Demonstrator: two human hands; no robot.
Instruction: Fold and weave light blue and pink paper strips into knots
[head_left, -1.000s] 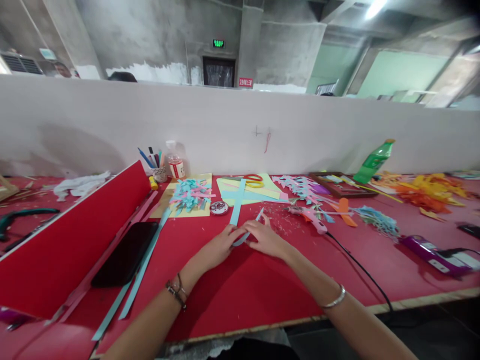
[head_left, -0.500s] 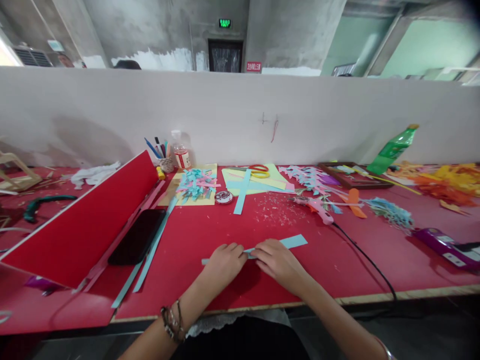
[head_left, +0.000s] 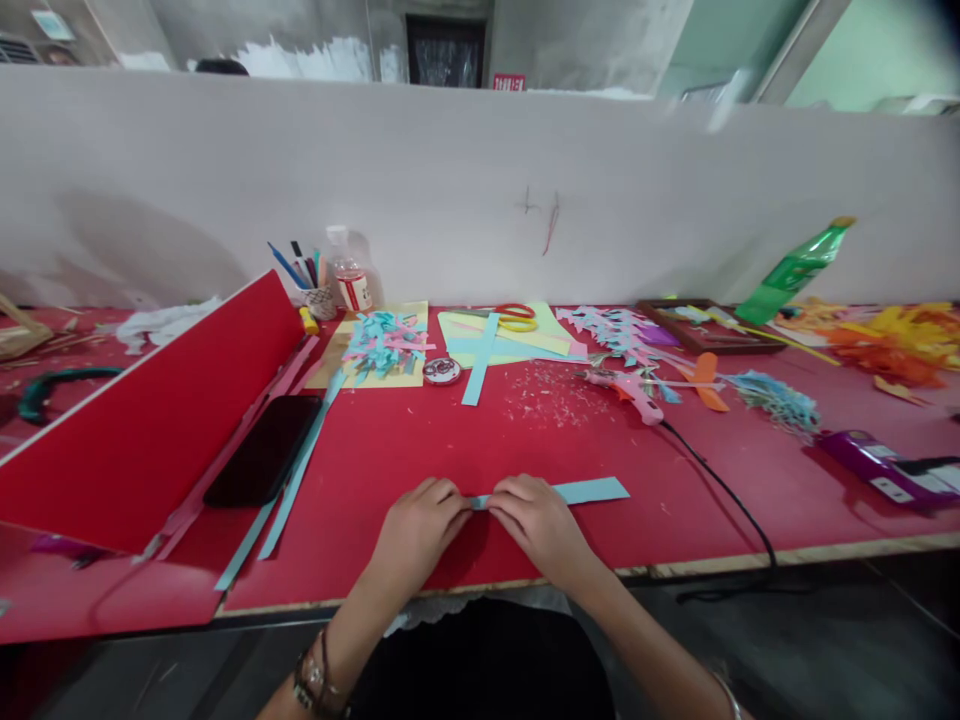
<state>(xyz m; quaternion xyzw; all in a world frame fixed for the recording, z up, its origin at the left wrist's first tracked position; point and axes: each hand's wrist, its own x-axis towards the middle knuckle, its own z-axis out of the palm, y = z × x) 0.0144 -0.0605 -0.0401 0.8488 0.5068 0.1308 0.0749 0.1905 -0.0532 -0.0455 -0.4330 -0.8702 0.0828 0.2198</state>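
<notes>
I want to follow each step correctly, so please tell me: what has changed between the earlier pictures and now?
The left hand and right hand moved back, nearer the body, both holding the narrow blue strip; it slanted away earlier, now it runs sideways. The phone, scissors and glue gun stayed in place.

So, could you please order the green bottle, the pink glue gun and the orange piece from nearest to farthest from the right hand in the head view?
1. Pink glue gun: ahead and to the right of the right hand.
2. Orange piece: farther right.
3. Green bottle: far right, leaning at the back.
</notes>
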